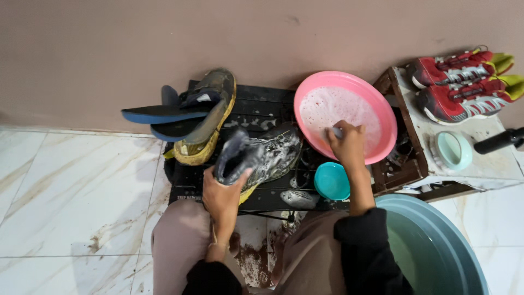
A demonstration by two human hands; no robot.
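Left hand (222,194) grips a soapy shoe (261,155) on the black rack (262,106); right hand (347,143) dips into the pink basin (376,112) of suds.

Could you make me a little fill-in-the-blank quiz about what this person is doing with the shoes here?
1. The left hand grips a soapy dark shoe over the black ____.
2. The right hand dips into the ____ basin of foamy water.
3. On the white stand at the right lies a pair of ____ sneakers.
4. The small teal bowl sits just ____ the foamy basin, nearer the person.

Missing words: rack; pink; red; below
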